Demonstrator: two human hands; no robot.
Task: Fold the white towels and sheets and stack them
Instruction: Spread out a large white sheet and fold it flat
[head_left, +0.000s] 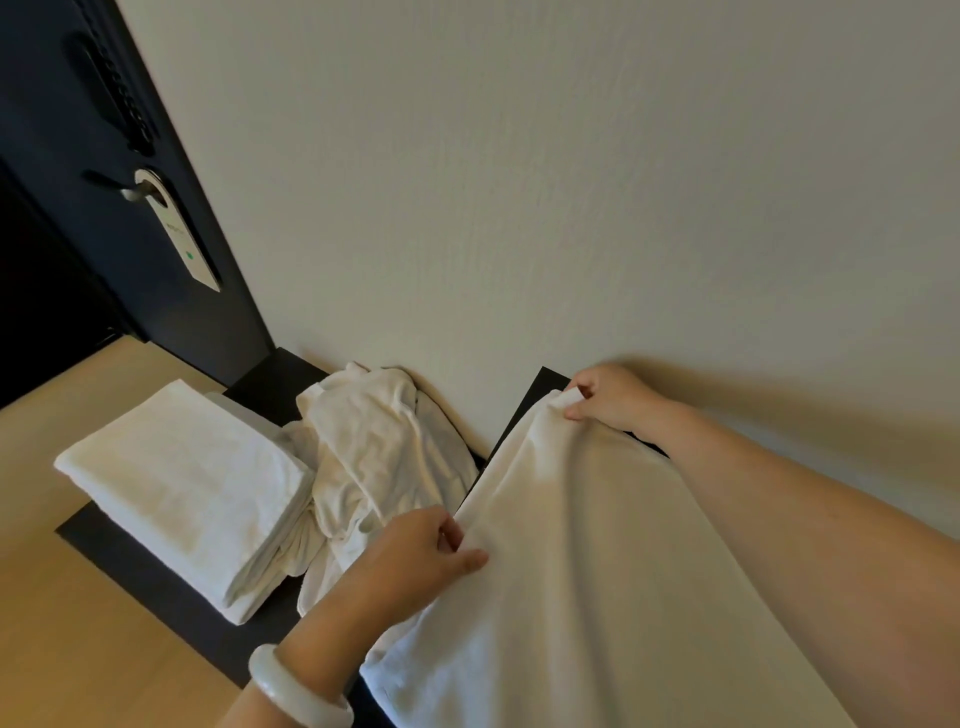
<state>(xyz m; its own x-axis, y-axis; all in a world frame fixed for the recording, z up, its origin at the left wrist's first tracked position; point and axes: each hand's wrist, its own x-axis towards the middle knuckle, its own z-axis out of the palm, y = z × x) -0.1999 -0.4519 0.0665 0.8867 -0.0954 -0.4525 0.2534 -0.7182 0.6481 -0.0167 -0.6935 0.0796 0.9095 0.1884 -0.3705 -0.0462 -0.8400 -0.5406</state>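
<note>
Bottom centre of the frame: left forearm with a white bangle (297, 690) on the wrist. Just above it the left hand (415, 558), its fingers (453, 532) curled, with the thumb pinching the left edge of a white towel (597, 582). That towel fills the lower right of the frame, spread loose and slightly rumpled, and runs off the bottom edge. The bare right forearm crosses the right side of the frame, over the towel's right side. Further up, right of centre, the right hand (610, 397) has its fingers (577, 414) curled tight, pinching the towel's far corner close to the wall (571, 182). So both hands are closed on the same towel, one at the near-left edge and one at the far corner. To the left of the held towel, centre frame, is a crumpled pile of white linen (374, 457), unfolded and lying on the dark worktop (150, 571), with its far end against the wall. Left of the pile and touching it is a folded stack of white towels (182, 488), squared up, also on the dark worktop. A pale wood surface (78, 649) surrounds the worktop at lower left; cannot tell if it is floor or tabletop. Upper left of the frame: a dark door (62, 104) with a metal door handle (132, 192) and a white door hanger (189, 244) hooked over it. Its print is too small to read.
</note>
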